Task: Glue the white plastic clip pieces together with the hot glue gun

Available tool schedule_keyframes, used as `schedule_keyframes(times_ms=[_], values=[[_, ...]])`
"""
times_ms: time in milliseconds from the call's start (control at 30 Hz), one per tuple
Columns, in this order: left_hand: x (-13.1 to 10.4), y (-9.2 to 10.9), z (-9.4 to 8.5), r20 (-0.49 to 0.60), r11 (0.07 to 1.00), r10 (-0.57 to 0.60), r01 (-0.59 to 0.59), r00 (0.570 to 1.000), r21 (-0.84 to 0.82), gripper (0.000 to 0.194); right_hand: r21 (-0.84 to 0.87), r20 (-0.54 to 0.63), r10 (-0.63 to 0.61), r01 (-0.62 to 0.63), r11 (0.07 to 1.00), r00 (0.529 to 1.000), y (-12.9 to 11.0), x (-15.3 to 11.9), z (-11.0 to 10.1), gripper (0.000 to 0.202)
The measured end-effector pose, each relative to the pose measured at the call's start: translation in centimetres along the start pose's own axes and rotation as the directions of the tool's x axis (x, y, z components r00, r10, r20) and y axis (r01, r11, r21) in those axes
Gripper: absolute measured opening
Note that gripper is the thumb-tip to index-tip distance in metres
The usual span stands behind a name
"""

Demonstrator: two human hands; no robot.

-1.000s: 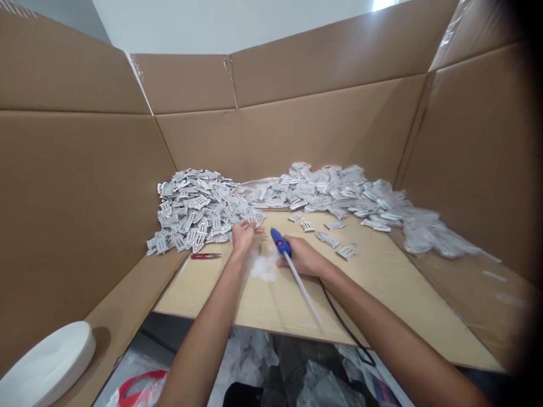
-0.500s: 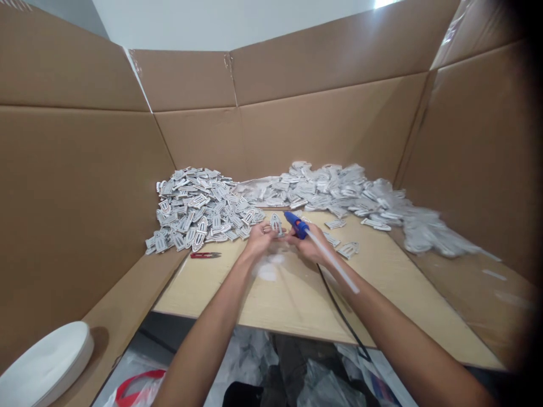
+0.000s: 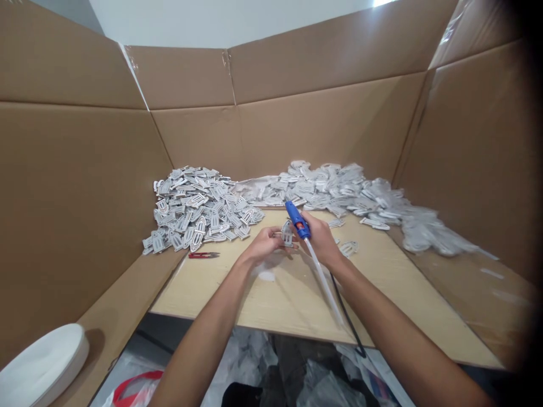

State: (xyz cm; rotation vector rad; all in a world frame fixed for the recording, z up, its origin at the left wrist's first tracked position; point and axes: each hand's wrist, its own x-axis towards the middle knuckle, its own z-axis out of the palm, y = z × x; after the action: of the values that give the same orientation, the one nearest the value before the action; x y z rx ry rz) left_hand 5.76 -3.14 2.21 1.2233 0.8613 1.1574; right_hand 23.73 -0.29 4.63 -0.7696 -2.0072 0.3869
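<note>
Over the middle of the wooden board [image 3: 195,294], my left hand [image 3: 265,244] grips a small grey slotted piece [image 3: 287,233], held upright. My right hand [image 3: 319,234] is wrapped round a blue glue gun [image 3: 298,219], with a long clear glue stick [image 3: 324,280] jutting from its back toward me. The gun's nozzle points up and away, just right of and above the piece. My right fingertips are close to the piece; whether they touch it I cannot tell. A white patch [image 3: 267,276] lies on the board below my hands.
Many similar grey pieces [image 3: 199,209] are heaped at the back left, and plastic-wrapped ones [image 3: 335,186] at the back right. Red snips [image 3: 203,255] lie left of my hands. A white round container [image 3: 46,364] sits lower left. Cardboard walls [image 3: 318,118] enclose the board. A black cord [image 3: 345,316] hangs over the front edge.
The grey piece and my left hand have shifted slightly right. My right hand has risen and moved right, and the glue gun has turned, its stick now pointing more steeply toward me.
</note>
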Motion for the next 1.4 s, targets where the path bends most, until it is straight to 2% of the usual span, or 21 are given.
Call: schedule_keyframes(times_ms=[167,267,400,500,600,700,833,1100,1233,1400], values=[[0.1,-0.2,-0.1,-0.01,0.998,0.03,-0.029,1.0,0.057,0.025,-0.062,0.072,0.004,0.001,0.998,0.997,-0.5,0.1,0.0,0.028],[0.0,-0.1,0.1,-0.032,0.999,0.023,-0.022,0.999,0.024,0.025,-0.081,0.109,0.004,0.005,0.997,0.994,-0.5,0.0,0.1,0.032],[-0.2,0.2,0.5,-0.076,1.0,-0.001,-0.001,0.997,-0.026,0.028,-0.066,0.124,-0.018,0.026,0.998,0.992,-0.4,-0.2,0.3,0.03],[-0.2,0.3,0.7,-0.104,1.0,0.008,-0.007,0.995,0.007,0.024,-0.041,0.133,-0.016,0.021,0.999,0.991,-0.5,-0.3,0.4,0.027],[-0.1,0.2,0.7,-0.188,0.998,0.035,-0.025,0.981,0.053,0.019,-0.051,0.08,-0.051,0.056,0.997,0.995,-0.8,-0.3,0.4,0.018],[0.1,0.5,0.7,-0.308,0.999,0.052,-0.054,0.95,0.001,0.02,-0.026,-0.024,-0.069,0.069,0.997,0.997,-0.9,-0.2,0.2,0.007],[0.2,1.1,0.6,-0.413,0.992,0.027,-0.074,0.911,-0.099,0.017,0.038,-0.045,0.057,-0.055,0.998,0.997,-0.6,-0.1,0.1,0.023],[0.1,1.3,0.2,-0.464,0.984,0.057,-0.127,0.884,-0.122,0.027,0.135,0.024,0.231,-0.232,0.963,0.973,-0.8,-0.2,0.3,0.034],[0.1,1.3,0.0,-0.486,0.982,0.054,-0.136,0.872,-0.135,0.021,0.176,0.1,0.289,-0.303,0.937,0.952,-0.6,-0.3,0.3,0.038],[0.4,1.0,-0.3,-0.475,0.982,0.048,-0.129,0.879,-0.139,0.021,0.104,0.056,0.355,-0.359,0.928,0.933,-0.1,-0.3,0.4,0.043]])
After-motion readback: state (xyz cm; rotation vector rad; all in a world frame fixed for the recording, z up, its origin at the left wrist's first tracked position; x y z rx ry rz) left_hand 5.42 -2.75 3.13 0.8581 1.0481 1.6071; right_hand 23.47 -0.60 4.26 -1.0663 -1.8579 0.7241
